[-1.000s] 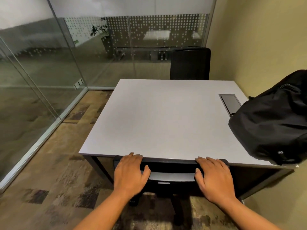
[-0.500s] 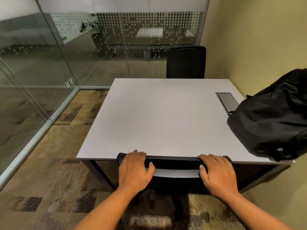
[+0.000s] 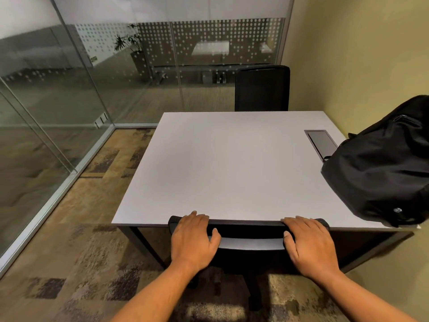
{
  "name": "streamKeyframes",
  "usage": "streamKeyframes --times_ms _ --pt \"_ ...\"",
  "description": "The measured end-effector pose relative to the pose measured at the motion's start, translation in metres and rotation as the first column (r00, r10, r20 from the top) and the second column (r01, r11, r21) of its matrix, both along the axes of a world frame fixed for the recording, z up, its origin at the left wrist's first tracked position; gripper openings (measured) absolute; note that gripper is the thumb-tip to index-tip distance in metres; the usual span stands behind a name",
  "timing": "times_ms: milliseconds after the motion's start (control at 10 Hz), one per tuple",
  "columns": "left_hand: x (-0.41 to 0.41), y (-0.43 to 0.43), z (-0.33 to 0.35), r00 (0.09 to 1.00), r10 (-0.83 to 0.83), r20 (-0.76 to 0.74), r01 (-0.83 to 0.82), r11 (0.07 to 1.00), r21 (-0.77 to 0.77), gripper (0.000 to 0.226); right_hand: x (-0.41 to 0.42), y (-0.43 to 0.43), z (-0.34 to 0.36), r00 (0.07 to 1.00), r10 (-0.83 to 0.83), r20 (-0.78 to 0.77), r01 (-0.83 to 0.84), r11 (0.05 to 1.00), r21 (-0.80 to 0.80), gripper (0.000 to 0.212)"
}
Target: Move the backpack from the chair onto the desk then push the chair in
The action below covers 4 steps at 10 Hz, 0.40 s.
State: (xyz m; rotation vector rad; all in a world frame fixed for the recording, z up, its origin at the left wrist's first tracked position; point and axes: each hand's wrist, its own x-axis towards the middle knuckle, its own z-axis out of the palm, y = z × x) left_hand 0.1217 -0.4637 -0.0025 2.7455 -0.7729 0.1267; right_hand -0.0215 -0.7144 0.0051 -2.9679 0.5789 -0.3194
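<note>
We see both hands at the bottom of the frame, laid over the top edge of a black chair point(image 3: 250, 231) whose backrest sits tight against the near edge of the grey tabletop point(image 3: 222, 168). The left hand point(image 3: 193, 240) lies palm down on the left end of the backrest, fingers curled forward over the top edge and thumb spread toward the centre along the grey bar just below it. The right hand point(image 3: 310, 245) mirrors it on the right end, fingers wrapped over the top and thumb pointing inward. Each hand is half closed around the backrest rather than flat or clenched. The chair's seat is hidden under the tabletop, and part of its dark base shows on the patterned carpet point(image 3: 76, 240) between the forearms. The black backpack point(image 3: 380, 168) rests on the tabletop at the right edge of the frame, slumped against the yellowish wall point(image 3: 359, 54), its lower corner reaching the tabletop's near right corner. Just left of it, a dark rectangular cable hatch point(image 3: 320, 141) is set into the surface, with the backpack covering its near end. A second black chair point(image 3: 262, 88) stands at the far side of the tabletop, in front of glass partitions point(image 3: 69, 101) that fill the upper left of the frame.
</note>
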Motion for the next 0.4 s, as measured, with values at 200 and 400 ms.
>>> streamKeyframes --times_ms 200,400 --pt "0.001 -0.002 0.006 0.996 0.007 -0.084 -0.007 1.000 -0.004 0.055 0.001 -0.001 0.005 0.994 0.036 -0.105 -0.032 0.999 0.043 0.052" --pt "0.002 -0.007 0.016 0.999 0.050 -0.012 -0.050 0.999 -0.017 0.068 0.020 -0.001 0.014 0.994 0.105 -0.013 -0.099 0.966 0.238 0.050"
